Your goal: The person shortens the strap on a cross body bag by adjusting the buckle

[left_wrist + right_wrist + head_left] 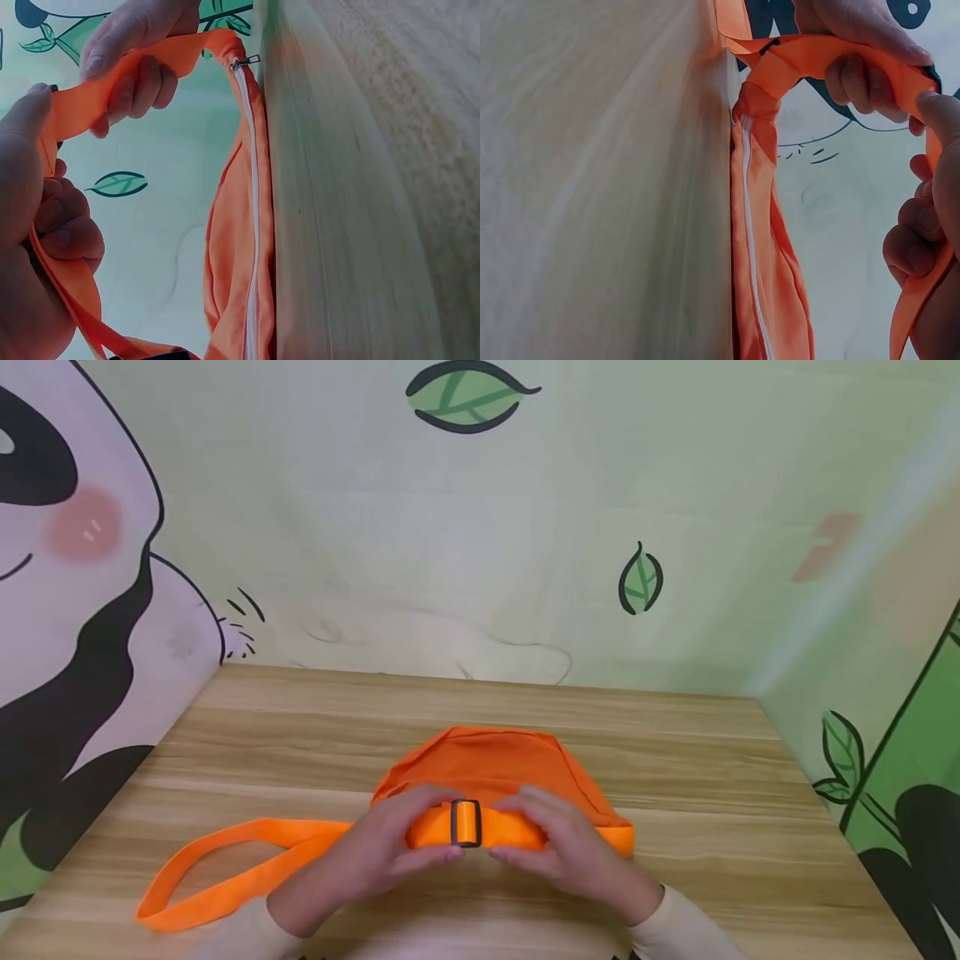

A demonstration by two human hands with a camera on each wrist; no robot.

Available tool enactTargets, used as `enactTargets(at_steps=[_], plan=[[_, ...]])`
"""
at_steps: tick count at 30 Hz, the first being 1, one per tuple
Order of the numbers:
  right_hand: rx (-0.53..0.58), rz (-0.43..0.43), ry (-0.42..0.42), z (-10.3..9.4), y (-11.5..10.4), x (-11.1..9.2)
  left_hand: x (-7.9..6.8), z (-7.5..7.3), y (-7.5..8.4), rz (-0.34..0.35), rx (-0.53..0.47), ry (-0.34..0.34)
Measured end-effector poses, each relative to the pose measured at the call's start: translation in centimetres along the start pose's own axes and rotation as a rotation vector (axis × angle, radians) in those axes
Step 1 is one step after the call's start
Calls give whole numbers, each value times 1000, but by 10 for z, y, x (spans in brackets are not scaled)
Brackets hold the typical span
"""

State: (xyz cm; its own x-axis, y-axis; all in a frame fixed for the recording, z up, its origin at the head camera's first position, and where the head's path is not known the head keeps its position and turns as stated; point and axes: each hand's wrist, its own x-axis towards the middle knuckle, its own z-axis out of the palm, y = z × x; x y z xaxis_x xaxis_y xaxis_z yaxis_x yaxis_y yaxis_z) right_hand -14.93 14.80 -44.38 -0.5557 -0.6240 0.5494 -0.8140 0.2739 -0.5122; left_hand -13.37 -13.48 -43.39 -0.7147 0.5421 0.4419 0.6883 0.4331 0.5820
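An orange waist bag (502,756) lies on the wooden table, its white zipper (253,187) showing in both wrist views. In front of it, an orange strap (513,831) with a black slide buckle (467,823) is stretched between the two hands. My left hand (390,835) pinches the strap just left of the buckle, thumb below and fingers above. To the right of the buckle, my right hand (566,843) grips the strap the same way. In the left wrist view the strap is held up off the table.
A long loop of the strap (180,868) trails on the table (315,727) to the left of the left hand. Behind the table stands a pale green wall (337,527) painted with leaves and a panda (112,610). More painted leaves cover the right side wall.
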Motion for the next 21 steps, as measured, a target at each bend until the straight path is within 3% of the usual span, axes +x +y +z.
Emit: enactTargets(at_steps=[7, 13, 21], plan=[[27, 79, -19, 6, -7, 4, 1, 2, 0, 37, 0, 38], [33, 49, 9, 8, -10, 8, 2, 2, 4, 20, 21, 56], [66, 56, -19, 10, -13, 12, 4, 2, 7, 1, 48, 36]])
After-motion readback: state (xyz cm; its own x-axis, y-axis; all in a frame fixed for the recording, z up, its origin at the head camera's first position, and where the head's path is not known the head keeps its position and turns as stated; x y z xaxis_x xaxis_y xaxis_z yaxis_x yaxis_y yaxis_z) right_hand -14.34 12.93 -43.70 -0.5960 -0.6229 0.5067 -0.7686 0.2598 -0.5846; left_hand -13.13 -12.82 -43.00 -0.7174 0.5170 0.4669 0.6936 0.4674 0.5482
